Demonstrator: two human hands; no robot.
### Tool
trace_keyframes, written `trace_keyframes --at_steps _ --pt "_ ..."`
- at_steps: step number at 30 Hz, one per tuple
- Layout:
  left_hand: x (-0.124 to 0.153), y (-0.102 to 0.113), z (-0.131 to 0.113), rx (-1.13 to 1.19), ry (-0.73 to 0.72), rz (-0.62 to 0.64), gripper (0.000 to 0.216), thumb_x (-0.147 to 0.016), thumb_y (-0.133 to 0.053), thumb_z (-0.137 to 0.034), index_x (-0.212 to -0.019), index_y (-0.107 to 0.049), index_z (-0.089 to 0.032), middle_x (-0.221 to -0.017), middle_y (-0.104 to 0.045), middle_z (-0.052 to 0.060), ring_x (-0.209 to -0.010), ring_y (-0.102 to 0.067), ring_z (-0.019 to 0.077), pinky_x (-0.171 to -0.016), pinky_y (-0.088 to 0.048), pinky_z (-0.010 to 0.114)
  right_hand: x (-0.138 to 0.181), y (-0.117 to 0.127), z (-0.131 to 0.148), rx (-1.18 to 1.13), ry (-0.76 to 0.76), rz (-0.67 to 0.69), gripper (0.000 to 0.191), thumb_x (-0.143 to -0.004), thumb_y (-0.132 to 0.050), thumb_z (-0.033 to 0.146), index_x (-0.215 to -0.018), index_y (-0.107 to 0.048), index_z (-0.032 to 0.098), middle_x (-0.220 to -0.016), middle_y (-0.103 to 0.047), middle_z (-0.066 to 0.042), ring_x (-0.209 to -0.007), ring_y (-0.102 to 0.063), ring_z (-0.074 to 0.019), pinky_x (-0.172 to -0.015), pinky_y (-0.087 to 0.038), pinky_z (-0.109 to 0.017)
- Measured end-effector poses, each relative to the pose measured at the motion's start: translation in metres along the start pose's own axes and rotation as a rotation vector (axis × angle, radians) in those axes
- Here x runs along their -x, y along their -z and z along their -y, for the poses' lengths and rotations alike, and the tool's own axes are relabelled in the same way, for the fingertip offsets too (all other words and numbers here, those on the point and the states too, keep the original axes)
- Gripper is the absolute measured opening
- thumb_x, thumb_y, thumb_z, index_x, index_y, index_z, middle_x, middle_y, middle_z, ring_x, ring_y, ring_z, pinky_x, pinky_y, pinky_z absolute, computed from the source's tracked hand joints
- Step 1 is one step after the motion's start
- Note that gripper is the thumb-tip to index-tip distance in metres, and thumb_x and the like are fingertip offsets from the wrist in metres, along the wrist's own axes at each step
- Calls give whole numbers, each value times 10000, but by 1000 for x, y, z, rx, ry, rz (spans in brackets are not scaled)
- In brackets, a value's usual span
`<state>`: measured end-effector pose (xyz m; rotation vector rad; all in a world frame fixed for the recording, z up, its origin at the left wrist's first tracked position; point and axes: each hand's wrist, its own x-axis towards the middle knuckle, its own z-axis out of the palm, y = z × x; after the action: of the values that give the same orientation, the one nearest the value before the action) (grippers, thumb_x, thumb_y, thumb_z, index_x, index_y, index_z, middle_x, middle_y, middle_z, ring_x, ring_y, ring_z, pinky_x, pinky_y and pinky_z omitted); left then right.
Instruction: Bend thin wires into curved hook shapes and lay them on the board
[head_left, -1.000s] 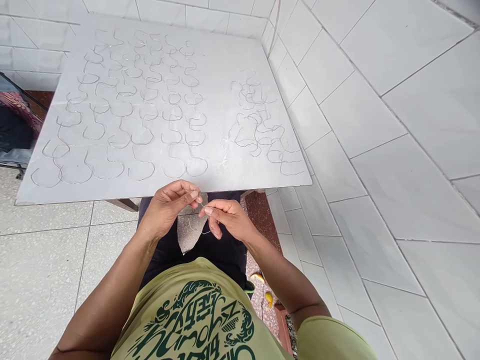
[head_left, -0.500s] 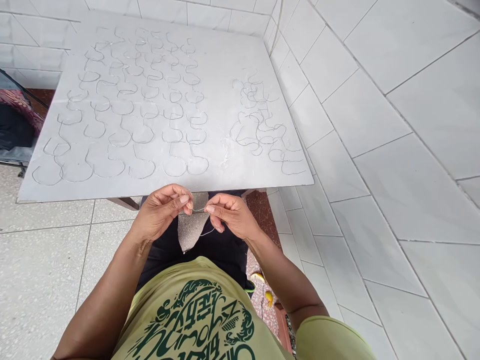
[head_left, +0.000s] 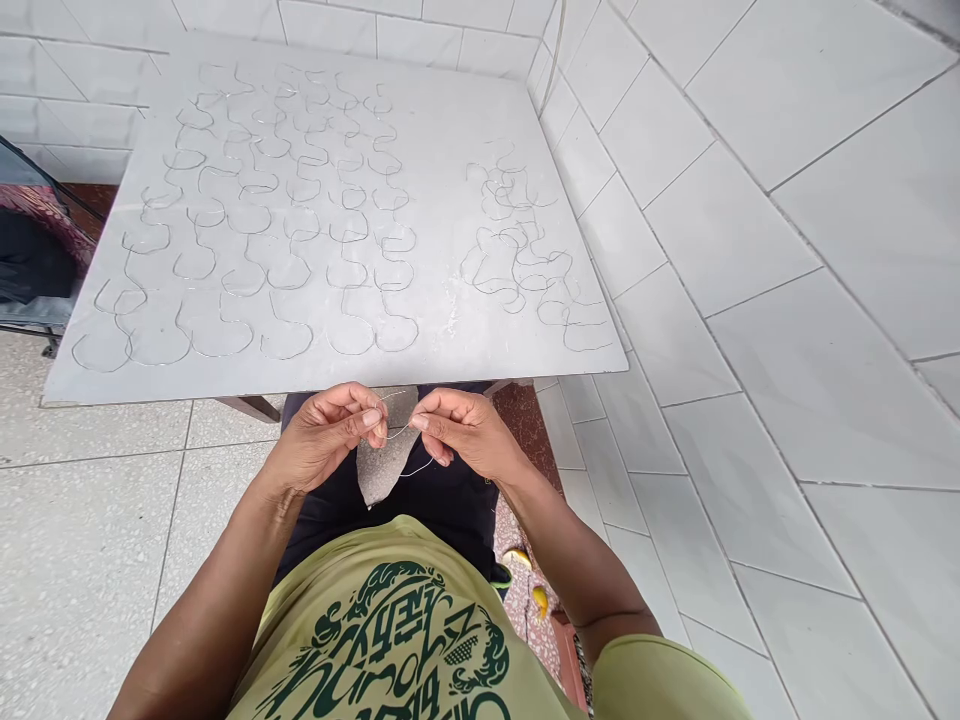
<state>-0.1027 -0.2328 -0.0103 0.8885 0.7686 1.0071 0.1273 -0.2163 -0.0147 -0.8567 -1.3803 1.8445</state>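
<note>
Between my two hands, just in front of the table's near edge, is a thin curved wire (head_left: 397, 433). My left hand (head_left: 341, 428) pinches it between thumb and fingers, and a short end curves up past those fingertips. My right hand (head_left: 455, 425) grips the same wire with thumb and forefinger, a little to the right. Below the right fingers another bent stretch of wire loops down. Rows of S-shaped wire pieces (head_left: 289, 345) lie across the left and middle of the grey table (head_left: 442, 130). A looser tangle of wire pieces (head_left: 517, 265) lies on its right side.
White tiled walls (head_left: 720, 270) stand close behind and to the right of the table. A dark folded item on a frame (head_left: 34, 255) is at the far left. Yellow scraps (head_left: 540, 601) lie on the floor by my right side.
My left hand has dropped slightly and turned a little. More of the wire shows now, its end curving above the left fingertips. The table pieces look unchanged.
</note>
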Motion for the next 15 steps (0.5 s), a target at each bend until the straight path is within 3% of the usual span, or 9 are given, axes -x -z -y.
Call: trace_keyframes --at_steps 6,15 --pt "-4 5 12 42 -49 -40 176 -835 -851 -252 -973 -782 -167 -753 -691 41 -702 -634 138 -704 -536 276 -2 -2 -9 -159 -83 11 279 -922 -751 426 -914 -640 170 -530 -547 80 -429 -443 -70 -435 -354 -201" --pt "-12 2 26 130 -136 -41 150 -816 -860 -211 -903 -739 -197 -688 -668 -2 -627 -619 119 -647 -543 266 0 -5 -18 -280 -112 58 286 -913 -767 417 -923 -628 167 -527 -535 90 -411 -414 -57 -422 -334 -194"
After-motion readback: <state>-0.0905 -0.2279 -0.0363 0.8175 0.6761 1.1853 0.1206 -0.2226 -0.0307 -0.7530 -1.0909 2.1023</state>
